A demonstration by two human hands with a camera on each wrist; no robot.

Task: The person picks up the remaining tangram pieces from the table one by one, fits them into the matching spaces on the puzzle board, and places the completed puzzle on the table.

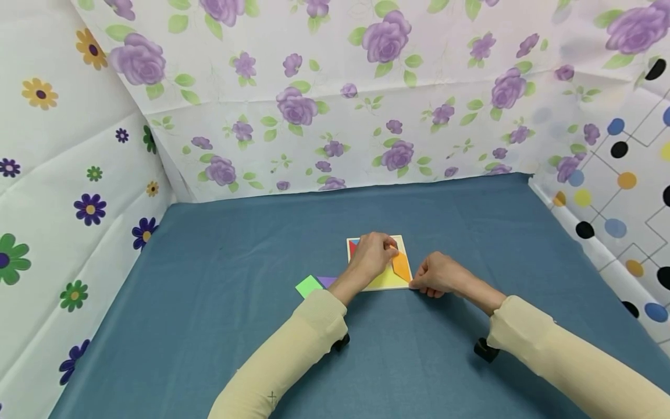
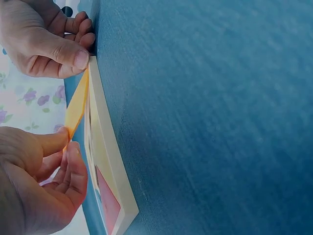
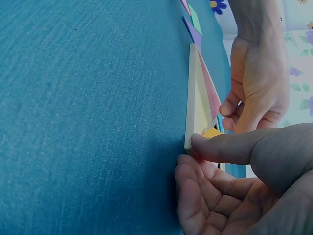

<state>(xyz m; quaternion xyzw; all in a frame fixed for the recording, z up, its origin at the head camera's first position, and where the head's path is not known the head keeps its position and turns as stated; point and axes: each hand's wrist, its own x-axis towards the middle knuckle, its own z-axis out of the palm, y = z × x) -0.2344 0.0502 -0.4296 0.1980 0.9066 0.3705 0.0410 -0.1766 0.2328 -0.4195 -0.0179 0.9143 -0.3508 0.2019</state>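
Note:
A square tangram tray (image 1: 387,288) with a pale rim lies on the blue cloth. A large yellow piece (image 1: 384,281) and a red piece (image 1: 352,249) are inside it. My left hand (image 1: 373,256) pinches one end of an orange parallelogram piece (image 2: 77,107), which slants up from the tray's near right corner. At that corner my right hand (image 1: 441,273) grips the tray between thumb and fingers; its thumb (image 3: 215,147) also lies at the orange piece's lower tip. The left hand hides part of the tray's middle in the head view.
Left of the tray, a green square piece (image 1: 309,286) and a purple piece (image 1: 326,281) lie on the cloth, partly behind the left arm. A pink piece (image 3: 185,7) shows beyond them in the right wrist view. Patterned sheets (image 1: 314,105) border the table.

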